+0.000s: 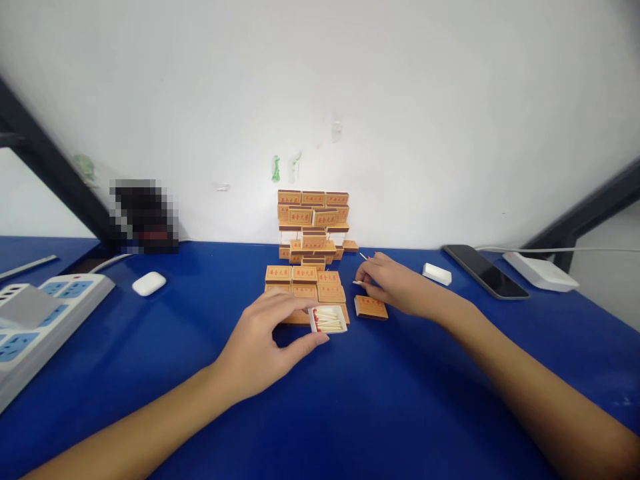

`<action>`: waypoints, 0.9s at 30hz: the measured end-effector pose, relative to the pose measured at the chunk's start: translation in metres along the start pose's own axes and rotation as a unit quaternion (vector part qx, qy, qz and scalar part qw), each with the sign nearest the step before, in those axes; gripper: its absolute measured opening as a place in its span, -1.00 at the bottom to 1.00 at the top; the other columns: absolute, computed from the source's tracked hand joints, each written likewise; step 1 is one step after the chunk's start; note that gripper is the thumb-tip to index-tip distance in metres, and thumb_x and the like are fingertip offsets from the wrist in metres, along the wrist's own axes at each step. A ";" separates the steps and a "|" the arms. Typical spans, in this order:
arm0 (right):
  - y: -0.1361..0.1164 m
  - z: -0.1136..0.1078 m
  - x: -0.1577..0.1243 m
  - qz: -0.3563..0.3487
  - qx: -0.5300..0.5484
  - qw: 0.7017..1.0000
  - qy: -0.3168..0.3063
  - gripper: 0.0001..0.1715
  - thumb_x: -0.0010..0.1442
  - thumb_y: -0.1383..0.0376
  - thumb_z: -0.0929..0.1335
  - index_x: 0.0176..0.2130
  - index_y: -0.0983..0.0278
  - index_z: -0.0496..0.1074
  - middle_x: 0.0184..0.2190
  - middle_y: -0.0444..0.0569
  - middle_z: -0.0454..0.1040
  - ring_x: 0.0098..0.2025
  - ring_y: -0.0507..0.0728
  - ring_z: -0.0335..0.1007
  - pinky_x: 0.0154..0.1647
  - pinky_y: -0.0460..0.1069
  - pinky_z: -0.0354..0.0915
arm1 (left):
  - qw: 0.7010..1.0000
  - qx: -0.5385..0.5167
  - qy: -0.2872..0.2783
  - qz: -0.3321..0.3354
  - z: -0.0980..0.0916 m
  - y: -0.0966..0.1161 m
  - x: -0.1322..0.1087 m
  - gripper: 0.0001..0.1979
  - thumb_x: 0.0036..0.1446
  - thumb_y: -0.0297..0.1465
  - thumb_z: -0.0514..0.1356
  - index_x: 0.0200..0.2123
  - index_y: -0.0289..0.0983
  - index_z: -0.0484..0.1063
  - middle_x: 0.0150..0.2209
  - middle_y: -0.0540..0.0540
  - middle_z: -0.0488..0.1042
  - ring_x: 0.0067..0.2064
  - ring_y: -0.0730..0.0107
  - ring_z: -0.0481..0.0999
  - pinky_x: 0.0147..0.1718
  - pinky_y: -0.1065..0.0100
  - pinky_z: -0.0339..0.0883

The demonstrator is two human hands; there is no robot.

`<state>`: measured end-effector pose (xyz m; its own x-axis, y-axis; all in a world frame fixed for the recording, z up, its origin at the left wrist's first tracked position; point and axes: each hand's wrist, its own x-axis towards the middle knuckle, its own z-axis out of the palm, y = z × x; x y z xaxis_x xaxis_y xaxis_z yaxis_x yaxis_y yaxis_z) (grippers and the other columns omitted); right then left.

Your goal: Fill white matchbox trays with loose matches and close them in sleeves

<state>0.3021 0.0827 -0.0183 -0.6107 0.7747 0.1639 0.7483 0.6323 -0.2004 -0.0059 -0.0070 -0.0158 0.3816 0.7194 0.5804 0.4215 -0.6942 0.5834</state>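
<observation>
My left hand (267,340) grips a white matchbox tray (344,325) between thumb and fingers; red-tipped matches (327,319) lie in it. My right hand (383,279) is pinched on matches (364,257), just above an orange matchbox (371,307) lying on the blue table. Between and beyond my hands, orange matchboxes (292,274) lie in a block of rows, partly hidden behind my left fingers. Right behind them a tiered stack of matchboxes (313,198) rises against the wall, with matches standing between some layers.
To the left are a white power strip (80,288), a white earphone case (149,284) and a blurred dark object (145,217). On the right are a small white block (437,273), a black phone (485,271) and a white device (543,272) with a cable.
</observation>
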 end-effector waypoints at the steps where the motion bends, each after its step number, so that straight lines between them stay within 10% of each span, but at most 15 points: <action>1: 0.001 0.001 0.000 0.000 0.001 1.000 0.004 -0.88 0.32 0.35 0.29 -0.26 0.19 0.41 -0.31 0.04 0.54 -0.18 0.26 0.40 0.00 0.23 0.36 | 1.000 0.001 -0.001 0.002 0.000 0.000 0.000 -0.64 0.18 -0.32 0.48 0.04 -0.17 0.62 -0.06 -0.13 0.71 -0.01 0.10 0.66 -0.01 0.06 0.58; 12: -0.028 -0.019 -0.009 0.114 0.204 0.959 0.158 -0.84 0.34 0.15 0.36 -0.24 0.18 0.42 -0.34 -0.03 0.45 -0.30 0.17 0.34 -0.27 0.07 0.34 | 1.000 -0.002 0.000 0.007 0.000 -0.001 -0.001 -0.65 0.18 -0.33 0.48 0.04 -0.16 0.61 -0.05 -0.12 0.71 0.00 0.11 0.67 0.01 0.07 0.57; 18: -0.080 -0.024 -0.012 0.139 0.426 0.882 0.148 -0.70 0.34 0.02 0.41 -0.18 0.20 0.46 -0.31 -0.08 0.46 -0.33 0.09 0.33 -0.31 0.03 0.36 | 1.000 -0.006 0.001 -0.002 0.003 0.001 0.000 -0.66 0.18 -0.31 0.48 0.02 -0.16 0.61 -0.06 -0.12 0.71 -0.02 0.12 0.67 0.01 0.06 0.57; 22: -0.097 -0.022 -0.014 0.133 0.463 0.870 0.107 -0.61 0.37 0.01 0.41 0.07 0.15 0.52 -0.25 -0.07 0.49 -0.31 0.10 0.36 -0.35 0.02 0.35 | 1.000 -0.010 0.000 -0.004 0.004 0.002 0.000 -0.66 0.18 -0.34 0.48 0.02 -0.15 0.60 -0.05 -0.10 0.70 -0.02 0.15 0.67 0.03 0.09 0.57; 27: -0.100 -0.021 -0.014 0.116 0.472 0.870 0.084 -0.70 0.38 0.02 0.40 -0.18 0.17 0.58 -0.19 -0.06 0.56 -0.30 0.08 0.39 -0.38 0.00 0.32 | 1.000 -0.016 -0.008 -0.007 0.004 0.001 -0.001 -0.65 0.19 -0.34 0.48 0.03 -0.15 0.60 -0.06 -0.09 0.70 -0.03 0.16 0.66 0.01 0.12 0.57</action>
<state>0.2411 0.0092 0.0193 -0.3661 0.9206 0.1355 0.2516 0.2381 -0.9381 -0.0025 -0.0084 -0.0176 0.3884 0.7296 0.5629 0.4000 -0.6838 0.6103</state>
